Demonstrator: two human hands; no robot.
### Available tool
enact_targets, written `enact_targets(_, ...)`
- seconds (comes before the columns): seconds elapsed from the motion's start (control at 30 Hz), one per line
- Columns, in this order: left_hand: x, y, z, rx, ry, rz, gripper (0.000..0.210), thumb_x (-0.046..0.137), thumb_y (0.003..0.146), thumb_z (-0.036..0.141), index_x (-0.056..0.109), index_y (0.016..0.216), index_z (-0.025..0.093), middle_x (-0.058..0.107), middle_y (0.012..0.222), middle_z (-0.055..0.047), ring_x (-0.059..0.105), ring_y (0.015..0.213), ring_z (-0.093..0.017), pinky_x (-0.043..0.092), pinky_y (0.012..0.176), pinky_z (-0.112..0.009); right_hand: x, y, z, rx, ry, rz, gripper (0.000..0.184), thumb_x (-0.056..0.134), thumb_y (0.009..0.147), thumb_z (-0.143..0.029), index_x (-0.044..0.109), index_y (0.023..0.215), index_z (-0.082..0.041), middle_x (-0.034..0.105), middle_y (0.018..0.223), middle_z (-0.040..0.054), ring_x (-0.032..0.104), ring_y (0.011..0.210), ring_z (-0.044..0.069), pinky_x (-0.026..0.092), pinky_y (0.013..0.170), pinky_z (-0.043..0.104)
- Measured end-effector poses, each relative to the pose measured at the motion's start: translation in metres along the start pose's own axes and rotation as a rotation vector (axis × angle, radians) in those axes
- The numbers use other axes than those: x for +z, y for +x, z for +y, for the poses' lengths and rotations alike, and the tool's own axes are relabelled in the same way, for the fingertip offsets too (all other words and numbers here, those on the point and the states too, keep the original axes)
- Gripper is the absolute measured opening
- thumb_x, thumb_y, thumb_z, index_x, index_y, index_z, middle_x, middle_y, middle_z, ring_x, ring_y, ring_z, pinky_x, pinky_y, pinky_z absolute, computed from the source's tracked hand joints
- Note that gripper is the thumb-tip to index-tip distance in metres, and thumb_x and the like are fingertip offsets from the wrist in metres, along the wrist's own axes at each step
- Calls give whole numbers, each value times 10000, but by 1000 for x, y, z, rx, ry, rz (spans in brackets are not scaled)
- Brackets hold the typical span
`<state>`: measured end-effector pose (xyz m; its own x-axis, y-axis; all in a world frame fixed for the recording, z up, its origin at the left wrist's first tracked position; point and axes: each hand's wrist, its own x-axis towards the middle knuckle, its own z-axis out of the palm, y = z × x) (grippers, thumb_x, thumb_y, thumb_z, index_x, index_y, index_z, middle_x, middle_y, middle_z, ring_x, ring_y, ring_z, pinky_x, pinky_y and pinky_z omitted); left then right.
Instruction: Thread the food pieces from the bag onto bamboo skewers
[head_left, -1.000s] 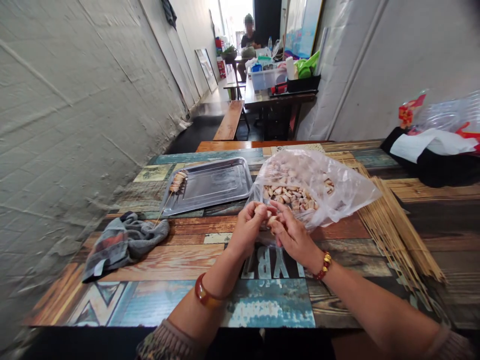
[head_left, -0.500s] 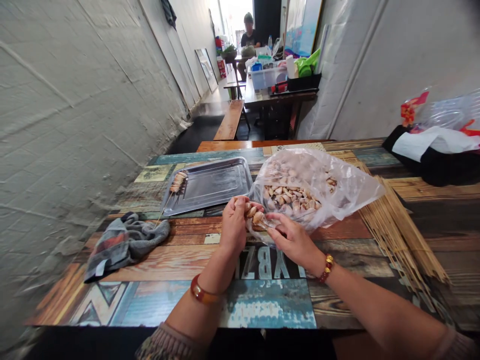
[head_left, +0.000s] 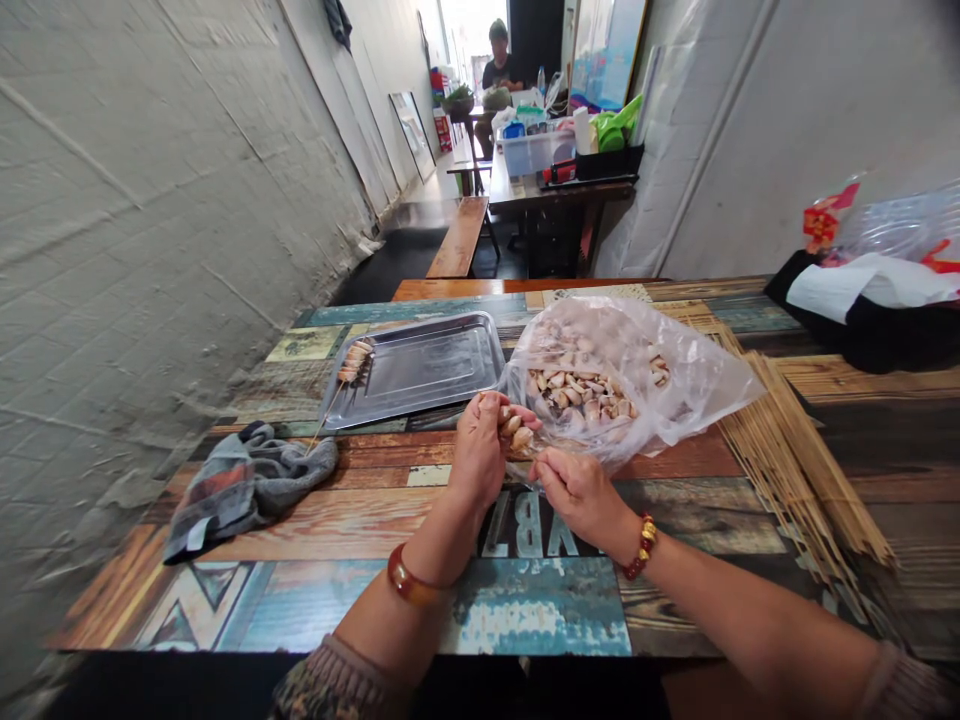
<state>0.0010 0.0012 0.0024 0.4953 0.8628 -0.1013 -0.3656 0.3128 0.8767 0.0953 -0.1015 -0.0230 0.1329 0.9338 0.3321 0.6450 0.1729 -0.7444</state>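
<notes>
Left hand (head_left: 484,450), mine: grasping a short cluster of pale brown, clove-like pieces (head_left: 517,432), which are sitting between thumb and fingers, just in front of the bag.

Right hand (head_left: 581,497), mine: fingers curling tight just beside the left, knuckles up. Whether a stick is lying inside that clench I cannot tell; my own fingers are hiding it.

Plastic bag (head_left: 694,385), translucent, one: lying on the patterned table (head_left: 315,520) beyond my hands, its mouth gaping towards me and showing many loose pieces (head_left: 585,392) of the same kind.

Metal tray (head_left: 435,365), one: resting left of the bag and bearing, at its left end, one loaded skewer (head_left: 355,362), whose bare stick is reaching over the near edge towards a grey cloth (head_left: 255,485).

Bare skewers (head_left: 810,460), a thick sheaf: lying to the right, partly under the bag's edge.

Person (head_left: 499,72), one: sitting far off at another table.

Step in hand, as I am judging it: threading, with the held pieces seemingly being lined up like those on the tray. The next move, I am reckoning, is calling for a steady left pinch and a straight right-hand push, keeping the point clear of my fingertips and the pieces from splitting.
</notes>
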Motion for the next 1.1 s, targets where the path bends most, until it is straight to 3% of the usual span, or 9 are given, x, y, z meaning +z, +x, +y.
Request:
enact_targets(0.47, 4, -4, 0, -5, -44, 52, 345, 601, 775, 498, 460, 804, 184, 642, 625, 1, 645, 564, -134, 495, 567, -232, 6, -3, -4, -31, -56, 66, 284, 365, 911, -165, 565, 711, -184, 616, 633, 17, 583, 586, 136, 396, 580, 249)
enact_targets(0.63, 4, -9, 3, -60, -111, -13, 379, 623, 765, 501, 497, 924, 180, 678, 703, -31, 668, 627, -163, 494, 565, -239, 6, 0, -3, -2, -47, 79, 277, 378, 913, -180, 579, 723, -183, 621, 641, 13, 592, 604, 133, 401, 594, 242)
enact_targets(0.77, 6, -13, -2, -198, -129, -116, 385, 656, 734, 491, 550, 882, 152, 694, 765, -69, 674, 658, -182, 480, 543, -233, 5, 0, 2, 20, -87, 117, 282, 368, 921, -206, 567, 723, -181, 622, 649, 21, 590, 604, 140, 391, 587, 248)
enact_targets(0.93, 8, -13, -6, -279, -186, -80, 300, 643, 750, 418, 582, 847, 140, 707, 796, -76, 677, 692, -178, 485, 583, -234, 6, -1, 5, 13, -122, 102, 280, 371, 927, -234, 550, 718, -185, 615, 651, 22, 589, 603, 145, 381, 586, 252)
enact_targets(1.1, 8, -14, -7, -254, -218, -94, 234, 625, 757, 367, 563, 827, 152, 710, 798, -70, 678, 679, -179, 496, 597, -254, 9, -3, 5, -10, -125, 115, 281, 379, 932, -236, 525, 696, -189, 578, 613, 10, 555, 564, 135, 361, 562, 249)
